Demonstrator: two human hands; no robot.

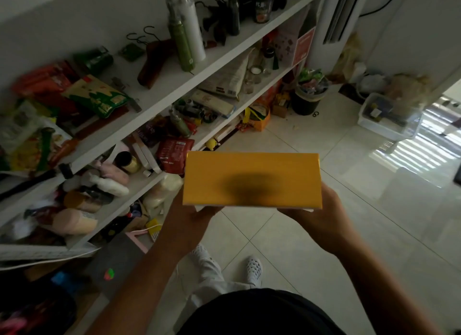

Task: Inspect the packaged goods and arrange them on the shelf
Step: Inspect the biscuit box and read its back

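A flat yellow box (pixel 252 170) with a dark shadow on its top face is held level in front of me, above the tiled floor. My left hand (pixel 192 214) grips its left near edge from below. My right hand (pixel 321 210) grips its right near edge from below; the fingers of both hands are hidden under the box. The white shelf unit (pixel 159 97) runs along the left, its boards crowded with packaged goods such as a green and yellow bag (pixel 99 97) and a red pouch (pixel 174 152).
Tall spray bottles (pixel 187 35) and hangers stand on the top board. On the floor are a black bin (pixel 308 95) full of wrappers, an orange bag (pixel 259 117) and a clear plastic crate (pixel 384 117). My feet in white shoes (pixel 254 269) stand below on the tiles.
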